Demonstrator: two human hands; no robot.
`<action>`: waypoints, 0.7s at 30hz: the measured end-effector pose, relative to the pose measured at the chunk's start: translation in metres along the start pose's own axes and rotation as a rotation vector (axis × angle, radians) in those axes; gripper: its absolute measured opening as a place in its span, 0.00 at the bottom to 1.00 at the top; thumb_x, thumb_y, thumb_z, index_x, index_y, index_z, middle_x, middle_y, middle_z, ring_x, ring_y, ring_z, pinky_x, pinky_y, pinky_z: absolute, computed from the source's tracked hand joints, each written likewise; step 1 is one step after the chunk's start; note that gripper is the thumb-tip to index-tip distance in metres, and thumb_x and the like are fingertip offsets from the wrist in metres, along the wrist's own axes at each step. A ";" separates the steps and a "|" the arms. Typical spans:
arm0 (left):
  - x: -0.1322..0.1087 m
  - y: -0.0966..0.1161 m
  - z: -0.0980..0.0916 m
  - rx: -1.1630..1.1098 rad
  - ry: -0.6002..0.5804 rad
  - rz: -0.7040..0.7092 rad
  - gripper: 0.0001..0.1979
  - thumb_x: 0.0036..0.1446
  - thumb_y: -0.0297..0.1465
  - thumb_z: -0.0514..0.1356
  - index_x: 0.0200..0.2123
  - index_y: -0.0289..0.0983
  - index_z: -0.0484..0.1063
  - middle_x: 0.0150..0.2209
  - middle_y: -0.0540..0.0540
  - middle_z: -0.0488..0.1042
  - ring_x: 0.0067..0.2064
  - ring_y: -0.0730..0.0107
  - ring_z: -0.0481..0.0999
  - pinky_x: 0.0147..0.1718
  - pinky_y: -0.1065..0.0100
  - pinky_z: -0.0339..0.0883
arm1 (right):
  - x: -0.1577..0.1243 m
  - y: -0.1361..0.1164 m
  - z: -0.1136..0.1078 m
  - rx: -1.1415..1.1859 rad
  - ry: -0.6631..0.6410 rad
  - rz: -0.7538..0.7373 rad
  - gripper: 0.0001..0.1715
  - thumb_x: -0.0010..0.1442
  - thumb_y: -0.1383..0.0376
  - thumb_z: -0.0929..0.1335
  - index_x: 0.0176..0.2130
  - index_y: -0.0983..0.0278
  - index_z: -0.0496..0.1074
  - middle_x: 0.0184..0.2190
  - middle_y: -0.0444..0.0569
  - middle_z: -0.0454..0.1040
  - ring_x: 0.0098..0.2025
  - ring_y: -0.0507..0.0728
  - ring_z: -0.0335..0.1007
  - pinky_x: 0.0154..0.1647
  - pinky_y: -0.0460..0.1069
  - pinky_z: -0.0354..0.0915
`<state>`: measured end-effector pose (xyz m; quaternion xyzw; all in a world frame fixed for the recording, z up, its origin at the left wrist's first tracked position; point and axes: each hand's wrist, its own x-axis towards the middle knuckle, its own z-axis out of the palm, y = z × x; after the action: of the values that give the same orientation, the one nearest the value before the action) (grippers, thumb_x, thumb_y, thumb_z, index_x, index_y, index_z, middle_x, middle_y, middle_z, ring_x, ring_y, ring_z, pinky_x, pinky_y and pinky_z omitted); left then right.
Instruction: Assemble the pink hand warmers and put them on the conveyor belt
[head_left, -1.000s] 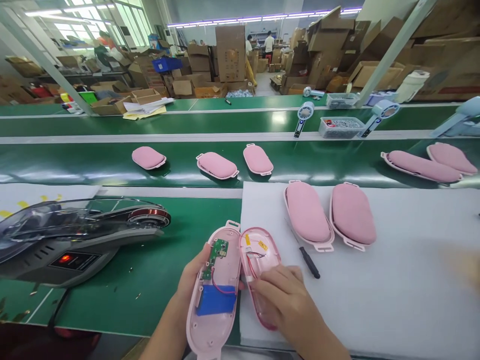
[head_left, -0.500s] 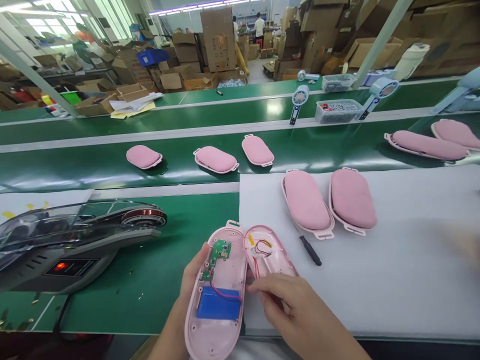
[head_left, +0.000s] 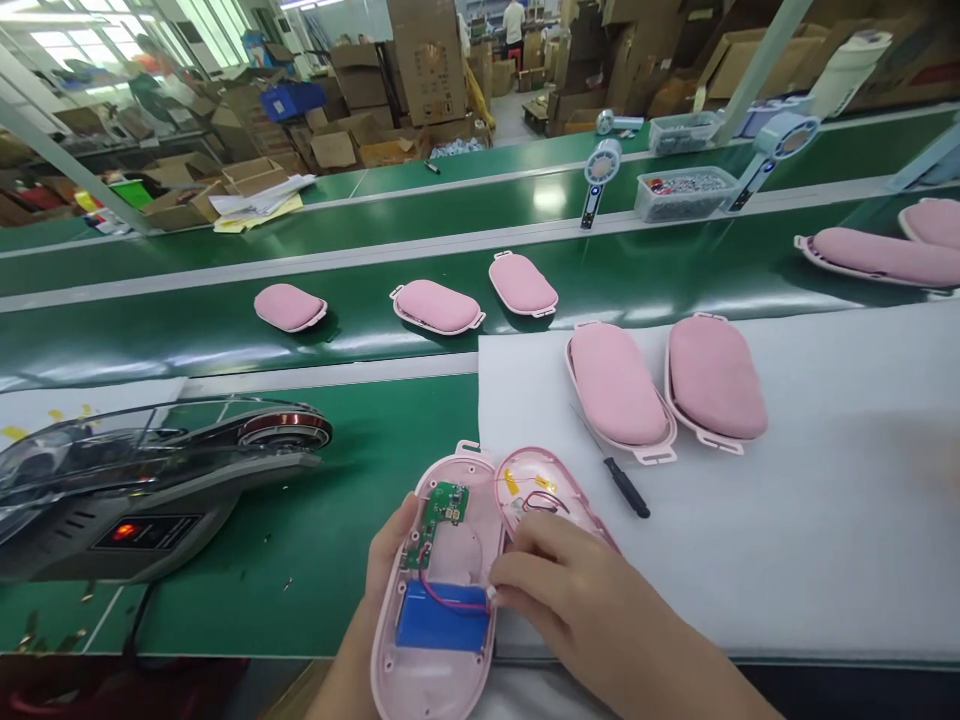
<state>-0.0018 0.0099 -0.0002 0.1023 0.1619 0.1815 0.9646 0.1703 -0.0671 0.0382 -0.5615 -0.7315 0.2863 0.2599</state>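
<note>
My left hand [head_left: 390,560] is closed around the left side of an opened pink casing half [head_left: 431,680]. Inside it sit a green circuit board [head_left: 448,503] and a blue battery pack [head_left: 441,617] with red wires [head_left: 439,597]. At the casing's right rim, my right hand [head_left: 577,590] pinches a small white connector [head_left: 492,594] at the end of the battery wires. The other pink half [head_left: 551,465] lies open beside it, with thin wires and yellow tape pieces inside, partly hidden by my right hand.
A black-handled screwdriver [head_left: 627,488] lies on the white mat [head_left: 750,560], near two closed pink cases [head_left: 619,385]. More pink cases [head_left: 437,305] rest on the green bench behind. A grey tape-dispenser-like machine [head_left: 172,500] with a red light stands left. Farther back are handheld fans [head_left: 602,165] and a screw tub [head_left: 684,195].
My right hand has moved to the casing's right rim and now pinches the white connector there. The view has shifted slightly downward. My left hand keeps its hold.
</note>
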 end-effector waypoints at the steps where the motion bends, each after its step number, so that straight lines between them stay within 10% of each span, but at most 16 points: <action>1: 0.000 0.000 0.002 0.017 0.008 0.021 0.32 0.56 0.48 0.55 0.55 0.31 0.69 0.50 0.35 0.75 0.52 0.44 0.72 0.54 0.52 0.58 | 0.002 0.000 0.003 -0.020 0.068 -0.015 0.10 0.65 0.68 0.62 0.34 0.61 0.71 0.34 0.46 0.71 0.32 0.53 0.69 0.33 0.47 0.64; 7: -0.004 0.002 0.007 0.130 0.184 0.160 0.19 0.57 0.40 0.58 0.43 0.32 0.78 0.43 0.39 0.80 0.51 0.47 0.74 0.55 0.54 0.60 | 0.019 0.005 0.015 -0.113 0.304 -0.077 0.11 0.65 0.70 0.60 0.35 0.62 0.69 0.28 0.44 0.75 0.29 0.54 0.71 0.27 0.47 0.57; 21: -0.005 0.005 0.023 0.263 0.196 0.231 0.29 0.50 0.39 0.66 0.55 0.35 0.71 0.47 0.39 0.79 0.52 0.47 0.75 0.56 0.54 0.61 | 0.035 -0.009 0.002 0.226 0.077 0.183 0.12 0.63 0.68 0.59 0.31 0.61 0.67 0.29 0.45 0.72 0.32 0.53 0.65 0.31 0.47 0.56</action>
<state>0.0002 0.0098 0.0239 0.2270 0.2646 0.2774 0.8953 0.1550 -0.0355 0.0449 -0.6037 -0.6299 0.3676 0.3221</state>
